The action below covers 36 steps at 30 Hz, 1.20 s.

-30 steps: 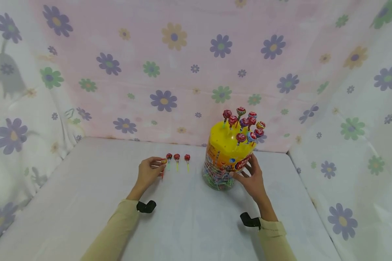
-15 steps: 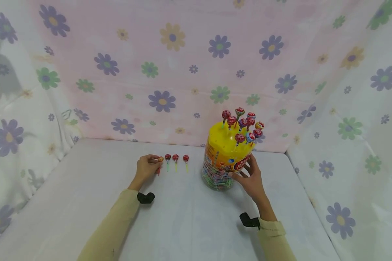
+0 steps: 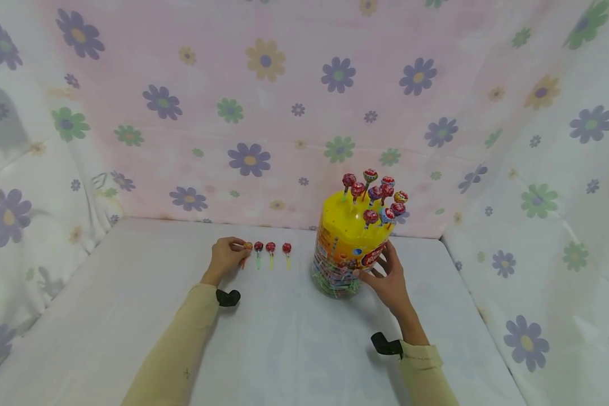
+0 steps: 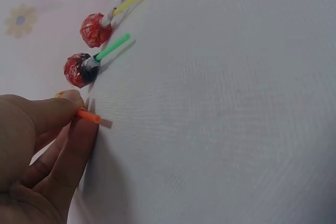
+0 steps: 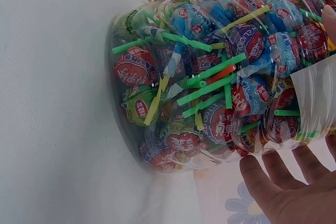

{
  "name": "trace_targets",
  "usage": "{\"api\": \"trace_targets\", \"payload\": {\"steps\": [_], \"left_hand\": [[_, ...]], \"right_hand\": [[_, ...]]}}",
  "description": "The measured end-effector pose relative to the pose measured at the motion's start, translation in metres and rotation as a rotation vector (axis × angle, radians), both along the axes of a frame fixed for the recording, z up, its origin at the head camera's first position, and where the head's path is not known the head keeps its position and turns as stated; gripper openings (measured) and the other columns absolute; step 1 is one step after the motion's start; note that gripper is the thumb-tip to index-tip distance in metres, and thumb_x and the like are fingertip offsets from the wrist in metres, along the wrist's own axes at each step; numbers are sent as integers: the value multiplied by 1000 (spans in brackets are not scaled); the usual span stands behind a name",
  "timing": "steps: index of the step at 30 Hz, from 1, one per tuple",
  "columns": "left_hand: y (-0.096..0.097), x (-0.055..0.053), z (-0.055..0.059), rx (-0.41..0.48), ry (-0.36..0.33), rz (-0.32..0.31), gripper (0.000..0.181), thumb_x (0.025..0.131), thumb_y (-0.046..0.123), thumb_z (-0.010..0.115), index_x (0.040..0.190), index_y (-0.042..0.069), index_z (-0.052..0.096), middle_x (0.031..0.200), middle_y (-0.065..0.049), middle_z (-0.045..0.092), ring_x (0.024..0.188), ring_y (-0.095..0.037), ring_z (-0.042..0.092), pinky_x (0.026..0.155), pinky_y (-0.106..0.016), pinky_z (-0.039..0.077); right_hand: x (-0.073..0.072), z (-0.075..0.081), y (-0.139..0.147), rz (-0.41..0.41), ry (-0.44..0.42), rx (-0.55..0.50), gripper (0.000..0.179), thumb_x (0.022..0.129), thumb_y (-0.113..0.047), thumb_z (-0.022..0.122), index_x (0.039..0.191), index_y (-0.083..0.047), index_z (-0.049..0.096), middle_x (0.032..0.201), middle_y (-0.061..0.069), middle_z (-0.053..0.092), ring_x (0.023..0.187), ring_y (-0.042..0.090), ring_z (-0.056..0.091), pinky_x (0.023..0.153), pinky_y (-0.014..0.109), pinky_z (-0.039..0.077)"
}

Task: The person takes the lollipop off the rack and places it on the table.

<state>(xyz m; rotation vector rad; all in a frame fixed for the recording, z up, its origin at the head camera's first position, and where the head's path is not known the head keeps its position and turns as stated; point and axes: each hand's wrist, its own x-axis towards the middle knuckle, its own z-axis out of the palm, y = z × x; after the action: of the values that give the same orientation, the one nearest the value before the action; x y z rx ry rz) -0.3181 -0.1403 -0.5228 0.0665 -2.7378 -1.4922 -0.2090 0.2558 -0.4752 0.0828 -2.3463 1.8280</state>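
My left hand [image 3: 225, 258] pinches a lollipop [image 3: 248, 246] with an orange stick [image 4: 89, 115] between thumb and fingers, low over the table. Its yellowish head is mostly covered by the fingertips in the left wrist view. To its right, three red-wrapped lollipops lie in a row: one with a green stick [image 3: 258, 246], then two with yellow sticks [image 3: 270, 247]. My right hand [image 3: 392, 285] holds the side of a big clear jar [image 3: 327, 262] packed with wrapped lollipops, thumb in front and fingers behind. Several lollipops [image 3: 370, 216] stand upright in its yellow lid [image 3: 342, 223].
A white cloth covers the table [image 3: 284, 349]. Behind it hangs a pink flowered curtain [image 3: 198, 51], with white flowered sheets [image 3: 548, 237] at both sides. The jar stands right of the lollipop row, near the back of the table.
My left hand has moved slightly left with the orange-stick lollipop, bringing it down beside the left end of the row. My right hand keeps its hold on the jar.
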Motion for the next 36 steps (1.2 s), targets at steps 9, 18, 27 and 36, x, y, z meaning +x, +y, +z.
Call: {"api": "trace_targets", "payload": {"steps": [9,18,27,36], "left_hand": [[2,3,-1,-98,91,36,29,90,6,75,115,-9,70,96,-24,73,86,-33,70,70,-36,57],[1,8,-5,-99,157,42,32,89,5,75,116,-11,70,93,-24,74,84,-34,70,73,-42,58],[2,14,1,-92,145,49,39,89,5,75,123,-13,64,98,-27,71,87,-36,70,77,-46,58],[-5,19,-2,58,105,49,46,90,9,76,130,-9,62,112,-28,70,101,-40,71,83,-42,62]], "right_hand": [[2,1,-3,12,12,-8,95,89,-14,80,162,-28,21,162,8,34,145,40,39,115,61,38],[3,1,-2,-2,-10,-3,96,89,-13,81,162,-29,21,162,8,34,145,39,39,116,60,38],[16,26,-11,21,-24,-13,97,89,-7,79,163,-15,18,163,18,30,145,46,36,115,64,35],[20,36,-14,12,-32,-5,94,89,-9,79,162,-13,19,163,17,30,145,44,36,116,62,35]]}}
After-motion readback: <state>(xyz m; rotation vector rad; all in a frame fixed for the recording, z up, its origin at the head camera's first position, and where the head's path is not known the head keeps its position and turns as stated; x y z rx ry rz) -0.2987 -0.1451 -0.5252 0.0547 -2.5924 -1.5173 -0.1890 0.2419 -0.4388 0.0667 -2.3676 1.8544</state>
